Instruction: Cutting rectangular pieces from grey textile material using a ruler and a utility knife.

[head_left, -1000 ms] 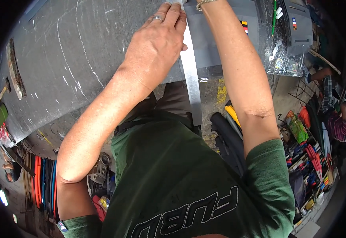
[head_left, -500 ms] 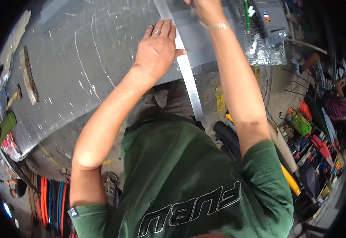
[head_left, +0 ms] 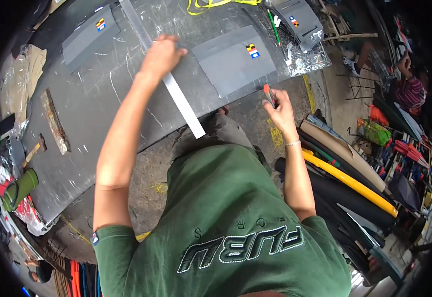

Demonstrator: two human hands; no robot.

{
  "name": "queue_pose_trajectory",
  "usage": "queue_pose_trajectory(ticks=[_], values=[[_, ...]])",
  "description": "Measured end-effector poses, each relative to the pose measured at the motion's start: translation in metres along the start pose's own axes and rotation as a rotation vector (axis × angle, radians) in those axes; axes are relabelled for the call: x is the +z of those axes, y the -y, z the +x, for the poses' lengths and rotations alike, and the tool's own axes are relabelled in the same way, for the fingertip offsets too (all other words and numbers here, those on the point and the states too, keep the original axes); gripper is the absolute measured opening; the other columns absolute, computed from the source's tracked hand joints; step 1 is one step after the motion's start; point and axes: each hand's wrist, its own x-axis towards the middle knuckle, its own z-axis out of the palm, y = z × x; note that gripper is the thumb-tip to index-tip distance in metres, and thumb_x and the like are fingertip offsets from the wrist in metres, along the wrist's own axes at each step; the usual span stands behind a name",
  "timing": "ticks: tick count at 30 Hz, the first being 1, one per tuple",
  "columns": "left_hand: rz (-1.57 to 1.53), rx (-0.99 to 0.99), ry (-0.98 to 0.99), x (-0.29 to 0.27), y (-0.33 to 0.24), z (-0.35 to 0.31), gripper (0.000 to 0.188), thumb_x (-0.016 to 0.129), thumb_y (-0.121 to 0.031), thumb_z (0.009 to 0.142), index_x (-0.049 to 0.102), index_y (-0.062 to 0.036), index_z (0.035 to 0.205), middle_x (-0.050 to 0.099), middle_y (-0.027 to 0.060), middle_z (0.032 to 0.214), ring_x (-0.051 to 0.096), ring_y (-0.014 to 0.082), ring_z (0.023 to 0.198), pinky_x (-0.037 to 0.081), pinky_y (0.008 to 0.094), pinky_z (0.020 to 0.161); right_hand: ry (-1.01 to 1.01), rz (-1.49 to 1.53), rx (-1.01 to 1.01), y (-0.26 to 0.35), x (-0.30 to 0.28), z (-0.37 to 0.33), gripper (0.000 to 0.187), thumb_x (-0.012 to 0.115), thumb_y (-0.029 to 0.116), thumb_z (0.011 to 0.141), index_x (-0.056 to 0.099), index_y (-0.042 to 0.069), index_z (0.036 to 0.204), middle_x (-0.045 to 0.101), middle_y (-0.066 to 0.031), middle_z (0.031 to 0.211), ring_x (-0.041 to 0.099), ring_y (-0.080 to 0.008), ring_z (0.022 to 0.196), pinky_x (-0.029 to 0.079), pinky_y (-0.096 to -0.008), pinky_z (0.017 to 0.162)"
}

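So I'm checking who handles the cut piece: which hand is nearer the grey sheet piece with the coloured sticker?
Right. The right hand with its cutter is just below the grey sheet piece; the left hand presses the ruler farther left.

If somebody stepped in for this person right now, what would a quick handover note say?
Left hand: pressed flat on the long metal straightedge ruler, which lies diagonally on the scratched grey work board.
Right hand: grips a slim red-tipped cutter, off the board's near edge, apart from the ruler.
A grey rectangular sheet piece lies right of the ruler; another grey piece lies far left.
Done: ruler placed and held. Left: no blade on the ruler's edge yet.
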Motion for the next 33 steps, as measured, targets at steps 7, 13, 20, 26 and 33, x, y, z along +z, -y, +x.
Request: queue_pose_trajectory(ticks=[7,13,20,26,33], values=[[0.094,-0.117,-0.022,0.029,-0.049,0.027,0.084,0.093,-0.026,0.07,0.056,0.0018,0.14,0.059,0.029,0.135,0.058,0.0435,0.127,0.049,0.0464,0.108,-0.103,-0.217,-0.285,-0.031,-0.022,0.113,0.048,0.082,0.012,0.082,0.068,0.006,0.128,0.06,-0.0135,0.108,0.061,-0.032,0.103,0.05,-0.0415,0.092],[0.246,-0.164,0.032,0.032,-0.063,0.03,0.091,0.096,-0.024,0.065,0.054,-0.0025,0.142,0.054,0.0237,0.14,0.053,0.0441,0.131,0.048,0.0465,0.11,0.014,-0.295,-0.224,-0.073,-0.03,0.207,0.052,0.081,0.02,0.083,0.068,0.015,0.133,0.061,-0.0111,0.119,0.059,-0.0349,0.115,0.049,-0.048,0.099],[0.235,-0.287,0.057,0.028,-0.062,0.033,0.09,0.097,-0.025,0.062,0.057,-0.0047,0.14,0.059,0.0212,0.135,0.056,0.0416,0.129,0.049,0.0449,0.109,-0.041,-0.091,-0.431,-0.024,-0.002,0.194,0.044,0.083,0.021,0.084,0.071,0.01,0.125,0.066,-0.014,0.116,0.068,-0.0279,0.104,0.055,-0.0384,0.091],[0.086,-0.281,0.134,0.031,-0.054,0.031,0.075,0.093,-0.024,0.069,0.06,-0.0023,0.133,0.074,0.0173,0.115,0.07,0.037,0.106,0.054,0.041,0.097,0.369,0.48,-0.424,0.033,0.062,0.134,0.029,0.077,0.01,0.089,0.071,0.003,0.116,0.065,-0.0151,0.111,0.074,-0.0268,0.091,0.059,-0.0368,0.083],[-0.783,-0.407,0.178,0.032,-0.055,0.018,0.037,0.075,-0.026,0.095,0.065,-0.0078,0.125,0.074,-0.0033,0.108,0.064,0.0074,0.097,0.049,0.0259,0.083,0.171,0.499,-0.245,0.034,0.093,0.134,0.029,0.073,0.008,0.091,0.07,0.003,0.12,0.068,-0.0128,0.111,0.07,-0.0209,0.084,0.058,-0.0343,0.078]])
